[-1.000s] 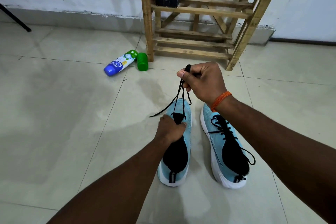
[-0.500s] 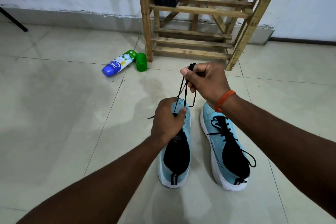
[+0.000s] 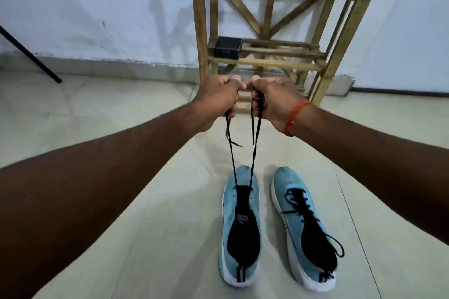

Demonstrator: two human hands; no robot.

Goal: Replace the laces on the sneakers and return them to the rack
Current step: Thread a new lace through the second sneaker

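Low in the middle of the frame the unlaced blue sneaker (image 3: 243, 230) sits flat on the tiled floor (image 3: 97, 104). From its front eyelets two strands of the black lace (image 3: 253, 165) climb to two fists held side by side higher up, in front of the wooden rack (image 3: 274, 62). The left hand (image 3: 218, 97) has its fingers curled tight round the left strand, whose loose tip dangles below the fist. The right hand (image 3: 274, 102), thumb almost meeting the other's, grips the right strand the same way, and just right of the first shoe stands the second sneaker (image 3: 306, 226), already laced, with neither hand on it.
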